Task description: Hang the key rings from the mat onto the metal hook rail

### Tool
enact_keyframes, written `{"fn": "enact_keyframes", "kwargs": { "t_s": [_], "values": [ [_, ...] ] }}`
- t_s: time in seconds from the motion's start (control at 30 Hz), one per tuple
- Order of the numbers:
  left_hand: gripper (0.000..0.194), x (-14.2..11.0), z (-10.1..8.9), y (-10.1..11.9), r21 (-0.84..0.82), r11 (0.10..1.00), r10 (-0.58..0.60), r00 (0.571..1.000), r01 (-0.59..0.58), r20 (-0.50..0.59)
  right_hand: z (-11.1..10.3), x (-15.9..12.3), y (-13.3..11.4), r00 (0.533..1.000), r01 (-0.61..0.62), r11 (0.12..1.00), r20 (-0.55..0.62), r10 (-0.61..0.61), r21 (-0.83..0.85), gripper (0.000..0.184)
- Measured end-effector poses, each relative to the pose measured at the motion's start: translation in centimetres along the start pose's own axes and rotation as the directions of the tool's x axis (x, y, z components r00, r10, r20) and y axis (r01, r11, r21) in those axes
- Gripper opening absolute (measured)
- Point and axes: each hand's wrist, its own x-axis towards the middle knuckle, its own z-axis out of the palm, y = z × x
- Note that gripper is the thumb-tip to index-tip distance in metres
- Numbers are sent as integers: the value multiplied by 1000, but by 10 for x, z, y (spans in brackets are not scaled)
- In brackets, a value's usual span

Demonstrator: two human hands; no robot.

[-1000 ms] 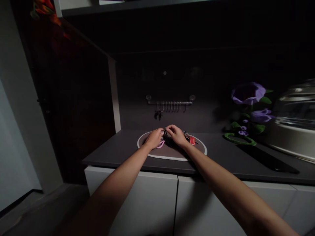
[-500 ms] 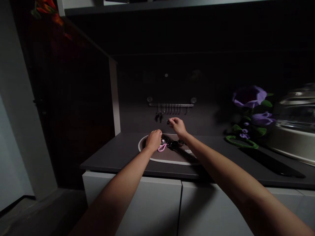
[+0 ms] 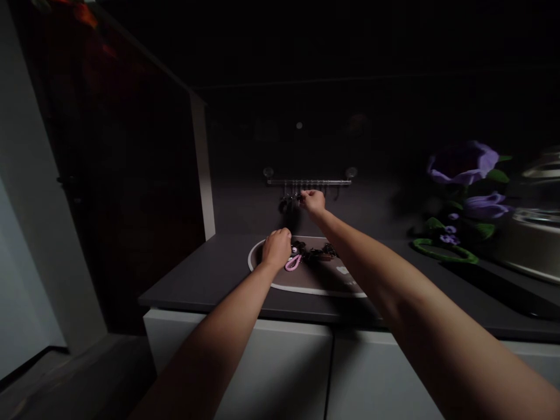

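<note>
My right hand (image 3: 312, 201) is raised to the metal hook rail (image 3: 308, 182) on the dark back wall. Its fingers are pinched on a small dark key item (image 3: 299, 200) held just under the hooks. A dark bunch (image 3: 285, 203) hangs from the rail's left end. My left hand (image 3: 276, 247) rests curled on the oval mat (image 3: 306, 283) on the counter, next to a pile of keys (image 3: 314, 253) and a pink loop (image 3: 293, 263). Whether the left fingers grip anything is hidden.
Purple artificial flowers (image 3: 464, 175) with a green loop (image 3: 441, 252) stand at the right of the dark counter (image 3: 210, 274). A metal appliance (image 3: 531, 233) fills the far right. White cabinet doors (image 3: 280, 367) are below, a white partition (image 3: 201, 169) at the left.
My right hand lifted a small key item off the mat and carried it up to the hook rail. My left hand stayed on the mat by the pile.
</note>
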Motion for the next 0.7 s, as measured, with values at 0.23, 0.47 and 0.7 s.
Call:
{"fn": "enact_keyframes", "kwargs": {
  "t_s": [0.23,0.47,0.7],
  "values": [
    [23,1,-2,0,-32,999,-13,1000,13,11,11,10,-5,990,-78,996,-121,72,-44,19],
    [23,2,0,-2,-34,999,-21,1000,21,-2,14,15,-2,981,-91,994,-177,81,-54,15],
    [25,3,3,-5,-19,999,-28,999,27,-34,17,18,4,984,-117,991,-140,106,-71,18]
  ]
}}
